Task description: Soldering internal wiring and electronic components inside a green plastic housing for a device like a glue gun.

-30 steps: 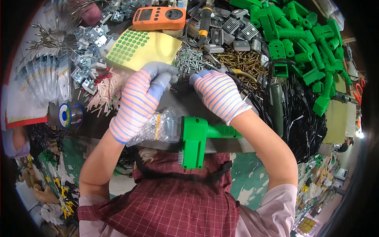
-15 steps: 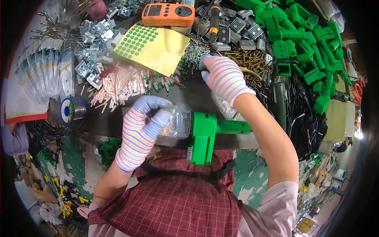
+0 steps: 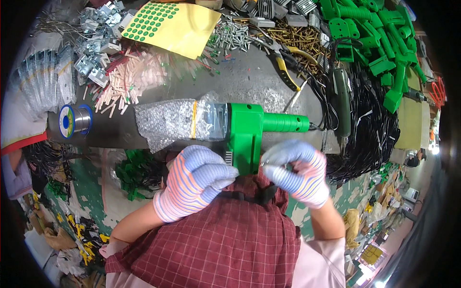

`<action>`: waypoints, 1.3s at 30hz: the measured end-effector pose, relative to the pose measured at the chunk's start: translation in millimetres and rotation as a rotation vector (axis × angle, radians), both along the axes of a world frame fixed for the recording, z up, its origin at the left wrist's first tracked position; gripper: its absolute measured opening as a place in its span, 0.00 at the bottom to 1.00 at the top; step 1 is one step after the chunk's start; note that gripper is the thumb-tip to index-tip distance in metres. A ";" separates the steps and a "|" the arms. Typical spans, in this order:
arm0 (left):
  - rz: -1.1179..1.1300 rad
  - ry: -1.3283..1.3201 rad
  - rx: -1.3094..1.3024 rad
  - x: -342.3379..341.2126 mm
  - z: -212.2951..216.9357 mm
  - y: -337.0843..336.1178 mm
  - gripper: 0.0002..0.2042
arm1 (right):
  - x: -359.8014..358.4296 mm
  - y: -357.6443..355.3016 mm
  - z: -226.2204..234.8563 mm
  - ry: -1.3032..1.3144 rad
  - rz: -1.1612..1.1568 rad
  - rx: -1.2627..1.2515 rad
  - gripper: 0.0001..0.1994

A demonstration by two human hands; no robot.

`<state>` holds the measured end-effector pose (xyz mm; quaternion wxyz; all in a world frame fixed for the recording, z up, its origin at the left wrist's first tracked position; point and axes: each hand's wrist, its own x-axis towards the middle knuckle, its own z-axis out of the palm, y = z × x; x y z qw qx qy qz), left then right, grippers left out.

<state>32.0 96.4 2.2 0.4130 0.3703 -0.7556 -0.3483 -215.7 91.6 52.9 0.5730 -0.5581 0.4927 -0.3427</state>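
Observation:
A green plastic tool housing [image 3: 245, 129] with a ribbed handle lies across the near table edge. Its left end, a clear plastic part [image 3: 219, 121], goes into bubble wrap [image 3: 165, 122] circled by an orange band. My left hand [image 3: 199, 180], in a striped knit glove, is closed with fingertips pressed together beside the housing's lower end. On the other side, my right hand [image 3: 300, 173], gloved alike and slightly blurred, pinches with thumb and fingers. A small shiny bit shows at its fingertips, too small to name.
Behind lie silver screws [image 3: 231, 37], brass-coloured screws [image 3: 297, 41], yellow-black pliers [image 3: 284, 67] and a yellow sticker sheet [image 3: 175, 29]. A solder spool [image 3: 76, 121] stands at left. Green housings [image 3: 379, 38], black cords [image 3: 370, 134] and a dark green tool [image 3: 341, 101] fill the right.
My right hand has come back from the screw piles to the housing's near end. My left hand has left the bubble wrap and moved right and down. The pliers now show uncovered.

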 end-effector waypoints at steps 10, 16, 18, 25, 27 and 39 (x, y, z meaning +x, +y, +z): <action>0.031 -0.220 -0.323 -11.0 -21.5 17.8 0.17 | 14.1 45.2 -34.7 0.100 -0.138 -0.205 0.09; 0.032 -0.208 -0.262 -16.0 -21.7 14.8 0.18 | -2.4 30.7 -21.0 0.408 0.056 -0.478 0.09; 0.059 -0.176 -0.286 -15.5 -23.2 11.4 0.17 | -6.1 17.2 -10.8 0.412 0.041 -0.458 0.09; -0.044 -0.141 -0.318 -12.0 -25.0 -1.4 0.12 | 20.8 -74.7 -5.5 0.481 0.053 -0.564 0.09; -0.054 -0.143 -0.302 -10.2 -25.7 -1.0 0.12 | 27.9 -87.9 -12.7 0.747 0.130 -0.543 0.08; -0.026 -0.203 -0.344 -0.4 -11.0 -10.8 0.18 | 9.4 -104.2 3.6 0.830 0.389 -0.596 0.24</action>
